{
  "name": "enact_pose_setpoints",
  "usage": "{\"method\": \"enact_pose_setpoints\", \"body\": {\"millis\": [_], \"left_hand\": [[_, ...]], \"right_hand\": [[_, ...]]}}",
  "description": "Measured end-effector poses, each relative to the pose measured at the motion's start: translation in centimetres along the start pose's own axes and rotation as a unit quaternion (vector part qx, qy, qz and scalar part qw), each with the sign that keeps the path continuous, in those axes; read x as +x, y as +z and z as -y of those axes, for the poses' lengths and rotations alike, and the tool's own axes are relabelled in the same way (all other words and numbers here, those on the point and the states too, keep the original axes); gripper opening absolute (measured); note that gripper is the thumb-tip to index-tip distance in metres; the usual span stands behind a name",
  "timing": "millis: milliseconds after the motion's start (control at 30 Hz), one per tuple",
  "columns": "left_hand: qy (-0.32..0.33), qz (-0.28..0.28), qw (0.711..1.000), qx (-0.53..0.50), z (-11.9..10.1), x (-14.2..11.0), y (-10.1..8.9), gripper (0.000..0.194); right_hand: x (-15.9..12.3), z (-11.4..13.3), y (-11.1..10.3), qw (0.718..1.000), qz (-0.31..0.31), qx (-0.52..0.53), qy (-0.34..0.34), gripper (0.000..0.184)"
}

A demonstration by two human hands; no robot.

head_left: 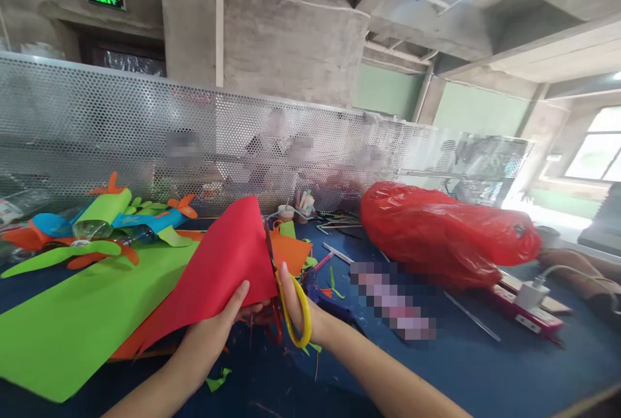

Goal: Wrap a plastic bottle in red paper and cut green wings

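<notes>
Red sheet (226,263) stands curved upward before me, held above the tabletop (388,379) just left of the middle of the head view. I have the left hand (220,324) gripping its lower edge, thumb pressed on the near face and the fingers partly hidden behind it. On the other side, the right hand (292,295) is grasping the scissors (306,318), thumb through the yellow loop, with the reddish loop beside it; the blades meet the sheet's right edge. I cannot tell how far apart the blades are. To the left I see a large green sheet (97,314) lying flat, and beyond it some propeller models (104,211) made with bottles, in green, blue and orange. Past the scissors there is an orange piece (291,251), and a small green scrap (218,379) lies near the left forearm. On my right, a bulky red plastic bag (436,230) rests on the tabletop, with a power strip (526,321) near its lower end and a white charger (532,295) plugged into it. A perforated screen (121,120) runs along the far side, with blurred figures behind it.
</notes>
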State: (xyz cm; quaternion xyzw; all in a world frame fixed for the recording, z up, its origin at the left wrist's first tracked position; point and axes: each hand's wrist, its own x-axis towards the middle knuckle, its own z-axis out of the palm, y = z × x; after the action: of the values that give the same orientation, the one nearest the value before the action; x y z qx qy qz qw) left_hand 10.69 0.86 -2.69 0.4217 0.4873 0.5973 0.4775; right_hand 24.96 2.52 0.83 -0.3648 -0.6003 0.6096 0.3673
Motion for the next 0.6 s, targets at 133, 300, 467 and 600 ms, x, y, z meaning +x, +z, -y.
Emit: {"method": "enact_pose_setpoints", "body": {"millis": [133,300,467,600], "left_hand": [[-0.029,0.021,0.998,-0.056,-0.9,-0.6,0.4,0.034],[-0.046,0.033,0.998,-0.026,-1.1,-0.7,0.3,0.035],[-0.047,0.051,0.997,0.019,-0.6,-0.6,0.1,0.039],[-0.04,0.08,0.993,0.072,-0.4,-0.1,0.1,0.052]], "right_hand": [[0.1,-0.2,-0.1,1.0,0.011,0.013,-0.021,0.084],[0.6,-1.4,-0.7,0.999,0.007,0.008,-0.033,0.081],[0.8,-1.6,-1.1,0.998,-0.015,-0.055,-0.036,0.079],[1.1,-1.6,-1.5,0.978,-0.051,-0.187,-0.077,0.079]]}}
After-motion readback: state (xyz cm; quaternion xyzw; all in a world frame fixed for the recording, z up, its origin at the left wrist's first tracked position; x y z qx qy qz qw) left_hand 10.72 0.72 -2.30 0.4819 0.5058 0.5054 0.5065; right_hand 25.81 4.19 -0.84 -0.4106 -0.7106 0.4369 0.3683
